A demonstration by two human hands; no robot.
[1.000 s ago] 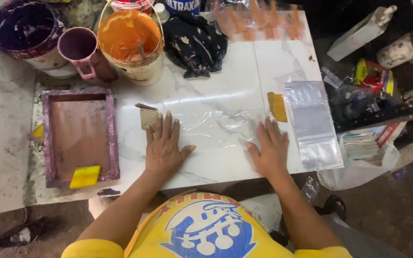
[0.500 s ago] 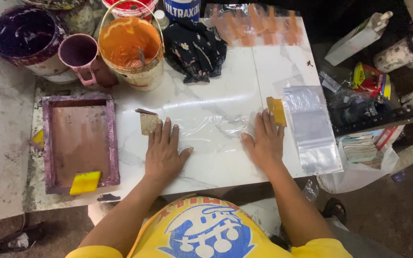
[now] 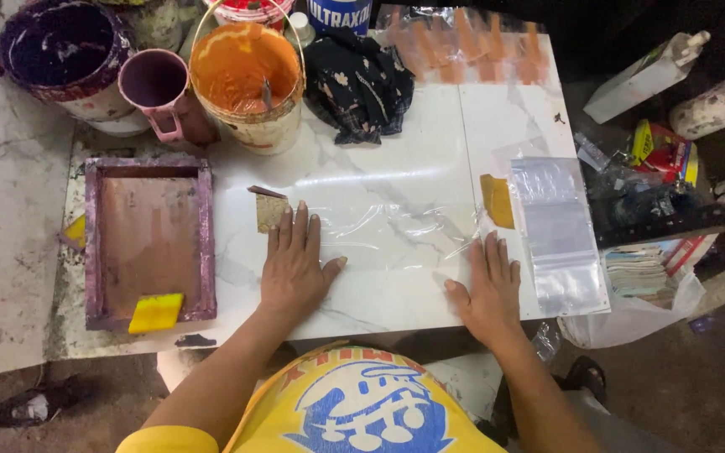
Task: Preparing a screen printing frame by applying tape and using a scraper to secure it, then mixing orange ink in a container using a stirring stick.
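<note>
Plastic film lay flat on the white bench, pinned by both palms; left hand beside a tan card, right hand near the clear bag stack, fingers spread open, gripping nothing, seemingly to keep it smooth.

Lighting, as I read it: bright overhead source, even across the white marble tabletop. Glare: a pale streak on the tabletop and glints on the clear plastic sheet. Shadows: soft, short. Right margin and floor dim. Focus: sharp centre; I note slight wide-angle bending at edges.
</note>
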